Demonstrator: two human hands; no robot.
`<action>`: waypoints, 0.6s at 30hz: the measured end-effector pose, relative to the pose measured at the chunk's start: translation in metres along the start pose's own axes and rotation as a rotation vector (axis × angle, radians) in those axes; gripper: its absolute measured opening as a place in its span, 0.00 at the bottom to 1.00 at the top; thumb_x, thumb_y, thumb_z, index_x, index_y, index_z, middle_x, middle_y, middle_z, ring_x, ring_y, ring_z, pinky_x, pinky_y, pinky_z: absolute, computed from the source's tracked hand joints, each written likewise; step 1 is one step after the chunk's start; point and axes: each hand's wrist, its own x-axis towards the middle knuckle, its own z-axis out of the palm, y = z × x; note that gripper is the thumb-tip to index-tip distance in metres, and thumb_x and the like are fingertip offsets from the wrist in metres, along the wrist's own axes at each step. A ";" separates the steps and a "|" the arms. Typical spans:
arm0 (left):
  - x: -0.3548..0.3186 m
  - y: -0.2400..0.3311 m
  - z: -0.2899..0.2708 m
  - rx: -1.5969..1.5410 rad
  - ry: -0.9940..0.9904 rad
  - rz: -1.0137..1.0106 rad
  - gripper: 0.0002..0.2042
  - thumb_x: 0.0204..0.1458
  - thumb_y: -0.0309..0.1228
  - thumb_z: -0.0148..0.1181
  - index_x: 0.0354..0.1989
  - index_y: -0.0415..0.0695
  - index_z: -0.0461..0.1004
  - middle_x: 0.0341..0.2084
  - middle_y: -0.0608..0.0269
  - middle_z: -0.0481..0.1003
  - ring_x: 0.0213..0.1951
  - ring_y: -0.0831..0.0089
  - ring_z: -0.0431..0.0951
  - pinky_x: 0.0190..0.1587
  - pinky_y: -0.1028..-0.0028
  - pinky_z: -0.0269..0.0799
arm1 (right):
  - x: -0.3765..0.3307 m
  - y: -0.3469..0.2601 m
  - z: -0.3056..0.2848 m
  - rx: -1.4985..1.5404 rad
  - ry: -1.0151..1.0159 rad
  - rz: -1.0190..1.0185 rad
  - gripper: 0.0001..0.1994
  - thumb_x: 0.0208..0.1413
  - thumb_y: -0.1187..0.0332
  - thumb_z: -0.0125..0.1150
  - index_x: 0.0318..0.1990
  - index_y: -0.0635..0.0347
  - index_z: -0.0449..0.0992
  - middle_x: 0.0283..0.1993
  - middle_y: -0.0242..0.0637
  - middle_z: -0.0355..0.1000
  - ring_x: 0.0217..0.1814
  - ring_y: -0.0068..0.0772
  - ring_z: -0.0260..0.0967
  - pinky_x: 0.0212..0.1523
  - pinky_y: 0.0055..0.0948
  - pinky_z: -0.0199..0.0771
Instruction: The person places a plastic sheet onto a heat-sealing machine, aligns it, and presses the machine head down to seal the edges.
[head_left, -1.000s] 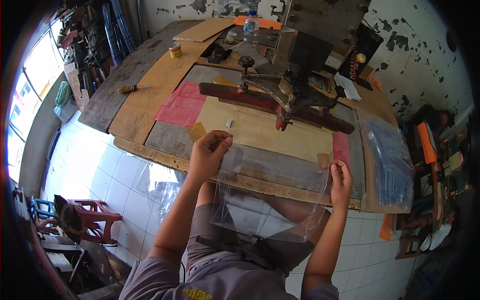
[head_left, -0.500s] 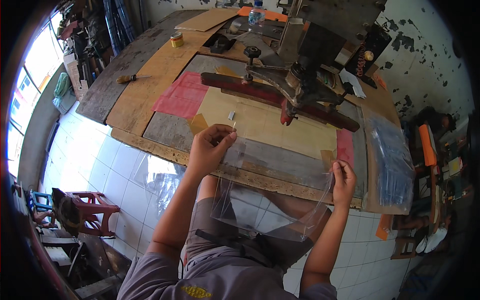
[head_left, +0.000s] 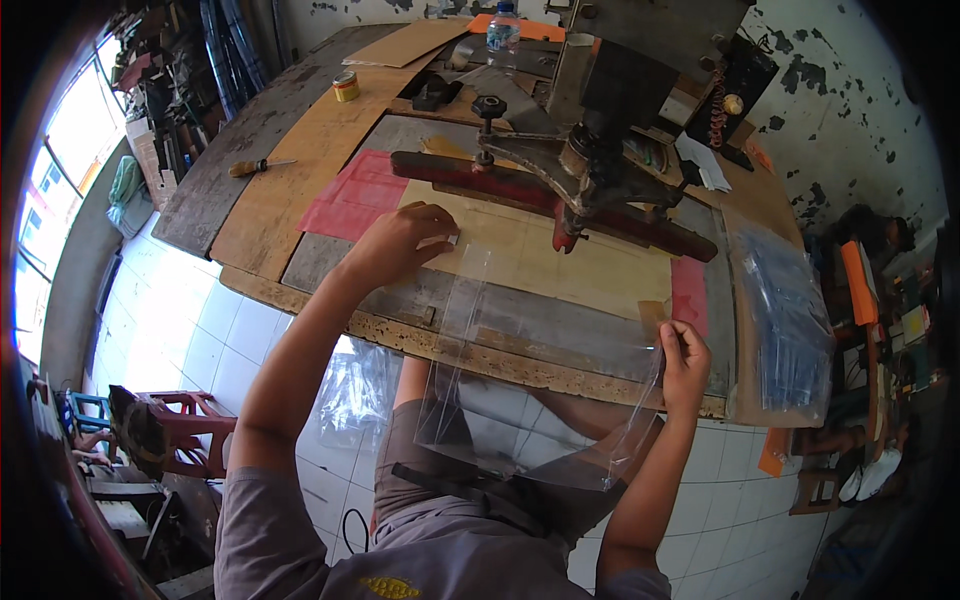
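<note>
My left hand (head_left: 402, 243) is over the pale yellow sheet on the press bed, its thumb and fingertips closed around a small white piece (head_left: 453, 238). At the right, my right hand (head_left: 686, 362) pinches the edge of a clear plastic sheet (head_left: 545, 440). That sheet lies partly on the table's front edge and sags above my lap; its left part rests loose, close to my left hand. Behind my hands is a press with a dark red crossbar (head_left: 500, 187), raised over the yellow sheet (head_left: 560, 262). Pink sheets (head_left: 352, 200) show at both ends of the yellow one.
On the table's left are a screwdriver (head_left: 262, 167) and a small yellow jar (head_left: 346, 87). A water bottle (head_left: 502, 38) stands at the back. Stacked clear plastic (head_left: 785, 320) lies on the right. More clear plastic (head_left: 355, 390) hangs below the front edge; a red stool (head_left: 195, 435) stands left.
My left hand has let go of the clear sheet and moved up to the small white piece. The sheet's left part has dropped slightly. My right hand keeps its hold.
</note>
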 end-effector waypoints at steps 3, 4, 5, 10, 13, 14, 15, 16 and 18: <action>0.001 -0.002 0.003 0.011 0.032 0.025 0.12 0.58 0.30 0.68 0.48 0.41 0.84 0.50 0.57 0.82 0.51 0.57 0.82 0.56 0.61 0.79 | -0.001 0.000 0.000 -0.010 0.010 0.004 0.12 0.70 0.64 0.65 0.42 0.67 0.82 0.34 0.27 0.75 0.38 0.17 0.67 0.42 0.21 0.68; 0.000 -0.003 0.004 0.016 0.053 0.033 0.12 0.58 0.30 0.68 0.48 0.41 0.84 0.49 0.58 0.83 0.51 0.57 0.82 0.55 0.61 0.79 | -0.001 0.000 0.000 -0.011 0.013 0.004 0.12 0.70 0.64 0.65 0.42 0.67 0.82 0.34 0.27 0.75 0.37 0.17 0.67 0.42 0.21 0.68; -0.001 -0.003 0.005 0.039 0.075 0.048 0.11 0.58 0.30 0.68 0.48 0.41 0.84 0.49 0.58 0.83 0.50 0.57 0.82 0.54 0.61 0.80 | -0.001 -0.001 0.000 -0.016 0.014 -0.002 0.12 0.70 0.64 0.65 0.42 0.67 0.82 0.34 0.27 0.75 0.38 0.17 0.67 0.42 0.21 0.68; -0.002 -0.004 0.011 0.138 0.136 0.118 0.10 0.57 0.25 0.66 0.46 0.42 0.84 0.47 0.59 0.84 0.49 0.58 0.83 0.50 0.62 0.82 | -0.001 -0.002 0.000 -0.033 0.026 -0.007 0.12 0.70 0.64 0.64 0.42 0.67 0.82 0.34 0.27 0.75 0.38 0.18 0.67 0.42 0.21 0.68; -0.002 -0.004 0.012 0.193 0.143 0.149 0.10 0.55 0.23 0.65 0.45 0.42 0.84 0.47 0.59 0.84 0.48 0.59 0.83 0.49 0.62 0.83 | -0.002 -0.006 0.001 -0.059 0.033 0.003 0.12 0.70 0.64 0.64 0.42 0.67 0.82 0.34 0.27 0.76 0.38 0.18 0.67 0.42 0.21 0.68; -0.002 -0.005 0.013 0.195 0.145 0.152 0.10 0.55 0.23 0.65 0.45 0.42 0.84 0.47 0.59 0.84 0.48 0.59 0.84 0.49 0.62 0.83 | -0.002 -0.005 0.001 -0.064 0.026 0.014 0.12 0.70 0.64 0.64 0.42 0.67 0.82 0.36 0.27 0.77 0.40 0.18 0.68 0.44 0.22 0.68; -0.002 -0.005 0.013 0.197 0.147 0.155 0.10 0.55 0.23 0.65 0.45 0.42 0.84 0.47 0.59 0.84 0.48 0.59 0.84 0.49 0.62 0.83 | -0.002 -0.005 0.000 -0.070 0.020 0.026 0.12 0.70 0.65 0.64 0.42 0.67 0.82 0.37 0.28 0.78 0.41 0.19 0.70 0.46 0.23 0.69; -0.002 -0.006 0.013 0.198 0.148 0.158 0.10 0.55 0.23 0.65 0.45 0.42 0.84 0.47 0.59 0.84 0.47 0.59 0.84 0.48 0.62 0.83 | -0.002 -0.004 -0.001 -0.077 0.014 0.037 0.11 0.70 0.65 0.64 0.43 0.67 0.82 0.38 0.29 0.79 0.43 0.20 0.71 0.48 0.24 0.70; -0.002 -0.006 0.014 0.210 0.155 0.156 0.10 0.55 0.23 0.65 0.45 0.42 0.84 0.46 0.59 0.84 0.47 0.59 0.84 0.48 0.62 0.83 | -0.001 -0.003 -0.001 -0.080 0.010 0.033 0.11 0.70 0.65 0.64 0.42 0.67 0.82 0.38 0.29 0.79 0.42 0.19 0.71 0.48 0.24 0.70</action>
